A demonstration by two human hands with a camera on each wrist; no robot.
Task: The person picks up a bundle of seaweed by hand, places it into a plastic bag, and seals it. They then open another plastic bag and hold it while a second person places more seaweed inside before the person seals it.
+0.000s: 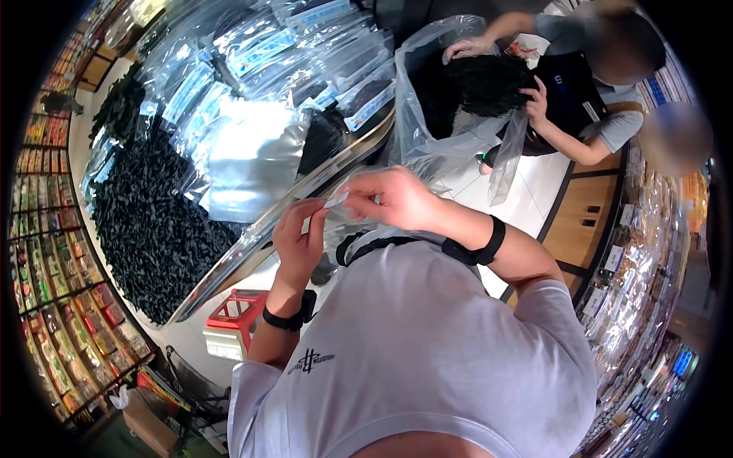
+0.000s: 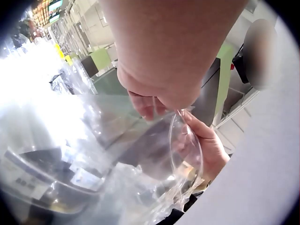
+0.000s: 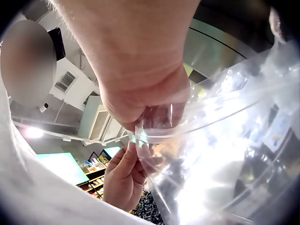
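Both hands meet in front of the chest at the top edge of a clear plastic bag. The left hand pinches the bag's edge between thumb and fingers. Opposite it, the right hand pinches the same edge, fingers bent. In the right wrist view the bag's film spreads out below the right hand, and the left hand holds its corner. Whether anything lies inside the bag cannot be told.
A display table holds dark dried strips, packed bags and a silver pouch. Beyond the right hand, another person's gloved hand is at a large bag of dark sheets. A red stool stands lower left; shelves line both sides.
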